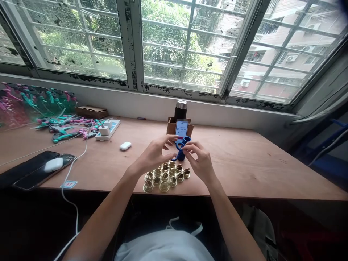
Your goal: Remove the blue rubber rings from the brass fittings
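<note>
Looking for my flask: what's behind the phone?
A black flask with a metal cap stands behind the phone. Its lower part is covered by the phone and a cardboard box, so its base cannot be seen.

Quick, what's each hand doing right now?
Left hand: partly open, fingers beside the blue coiled part; can't tell if it's gripping.
Right hand: closed, holding that blue coiled part between its fingers.

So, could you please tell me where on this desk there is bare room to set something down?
Bare wood lies right of the right hand, up to the desk's far corner. Crowded: around the brass fittings and blue coil, and leftward at the pink-and-teal plastic parts.
</note>
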`<state>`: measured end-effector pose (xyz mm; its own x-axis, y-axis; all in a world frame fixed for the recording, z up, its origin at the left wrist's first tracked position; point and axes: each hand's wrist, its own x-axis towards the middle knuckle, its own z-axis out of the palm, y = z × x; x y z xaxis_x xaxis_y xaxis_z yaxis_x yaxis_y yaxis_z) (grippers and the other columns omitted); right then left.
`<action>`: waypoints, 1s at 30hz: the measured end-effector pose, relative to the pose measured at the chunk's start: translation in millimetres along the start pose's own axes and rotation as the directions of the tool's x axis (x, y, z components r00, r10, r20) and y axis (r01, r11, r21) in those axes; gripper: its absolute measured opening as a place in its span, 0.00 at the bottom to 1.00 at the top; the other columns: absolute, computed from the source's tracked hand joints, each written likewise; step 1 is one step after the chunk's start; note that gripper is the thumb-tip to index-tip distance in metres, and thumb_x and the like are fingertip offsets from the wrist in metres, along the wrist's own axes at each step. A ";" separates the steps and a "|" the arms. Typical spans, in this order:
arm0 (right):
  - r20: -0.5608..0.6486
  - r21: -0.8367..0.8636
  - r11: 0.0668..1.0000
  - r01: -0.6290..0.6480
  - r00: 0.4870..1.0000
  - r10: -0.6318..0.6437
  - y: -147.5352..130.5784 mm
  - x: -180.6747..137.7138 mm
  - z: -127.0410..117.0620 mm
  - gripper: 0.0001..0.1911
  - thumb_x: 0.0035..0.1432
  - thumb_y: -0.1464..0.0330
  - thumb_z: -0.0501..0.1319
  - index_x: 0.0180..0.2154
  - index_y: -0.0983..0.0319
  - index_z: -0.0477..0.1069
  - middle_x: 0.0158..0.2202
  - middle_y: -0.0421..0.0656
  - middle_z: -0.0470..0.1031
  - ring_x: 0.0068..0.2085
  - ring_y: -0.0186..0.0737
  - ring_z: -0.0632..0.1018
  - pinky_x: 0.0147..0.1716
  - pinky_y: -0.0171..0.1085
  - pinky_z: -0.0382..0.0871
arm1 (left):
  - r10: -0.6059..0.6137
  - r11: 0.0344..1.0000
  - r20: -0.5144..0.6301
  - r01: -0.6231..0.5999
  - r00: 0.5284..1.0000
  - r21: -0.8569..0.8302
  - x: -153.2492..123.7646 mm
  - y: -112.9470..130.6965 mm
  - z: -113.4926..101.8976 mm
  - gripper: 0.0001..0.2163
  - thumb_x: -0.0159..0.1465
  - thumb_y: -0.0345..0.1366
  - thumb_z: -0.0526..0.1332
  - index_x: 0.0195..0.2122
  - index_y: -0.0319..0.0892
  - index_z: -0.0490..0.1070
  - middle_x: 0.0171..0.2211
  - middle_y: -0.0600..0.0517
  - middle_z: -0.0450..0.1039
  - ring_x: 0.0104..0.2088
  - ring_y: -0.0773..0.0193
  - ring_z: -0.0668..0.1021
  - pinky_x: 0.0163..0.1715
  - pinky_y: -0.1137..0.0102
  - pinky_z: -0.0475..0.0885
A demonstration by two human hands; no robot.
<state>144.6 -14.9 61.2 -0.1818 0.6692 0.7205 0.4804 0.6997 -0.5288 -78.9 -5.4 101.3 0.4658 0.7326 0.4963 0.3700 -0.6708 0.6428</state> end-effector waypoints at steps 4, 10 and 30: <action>-0.125 -0.030 0.997 -0.075 0.990 0.070 16.0 2.5 -4.6 0.09 0.70 0.64 0.60 0.45 0.55 0.79 0.50 0.47 0.80 0.52 0.49 0.80 0.43 0.45 0.78 | -0.013 0.999 -0.016 0.014 1.000 0.029 0.6 -2.1 -1.0 0.26 0.67 0.38 0.67 0.66 0.49 0.66 0.56 0.47 0.78 0.52 0.56 0.81 0.49 0.59 0.79; -0.233 -0.087 0.986 -0.145 0.965 0.121 35.6 7.5 -9.9 0.10 0.69 0.61 0.62 0.43 0.57 0.80 0.47 0.47 0.83 0.45 0.48 0.80 0.41 0.46 0.77 | -0.025 0.998 -0.016 0.026 1.000 0.049 0.7 2.7 -4.2 0.21 0.68 0.41 0.66 0.62 0.48 0.71 0.54 0.48 0.80 0.52 0.56 0.81 0.50 0.59 0.79; -0.051 -0.260 0.961 -0.092 0.995 0.081 50.8 31.7 -3.0 0.10 0.68 0.65 0.60 0.46 0.58 0.78 0.45 0.47 0.82 0.49 0.51 0.76 0.44 0.47 0.74 | -0.031 1.000 -0.074 0.030 0.997 -0.008 1.9 1.9 -5.4 0.19 0.71 0.45 0.63 0.60 0.45 0.72 0.53 0.46 0.80 0.53 0.54 0.81 0.49 0.59 0.78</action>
<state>165.8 41.1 58.5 -0.0985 0.7105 0.6968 0.7017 0.5460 -0.4576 -81.6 -4.6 106.6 0.3934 0.7593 0.5183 0.3778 -0.6475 0.6618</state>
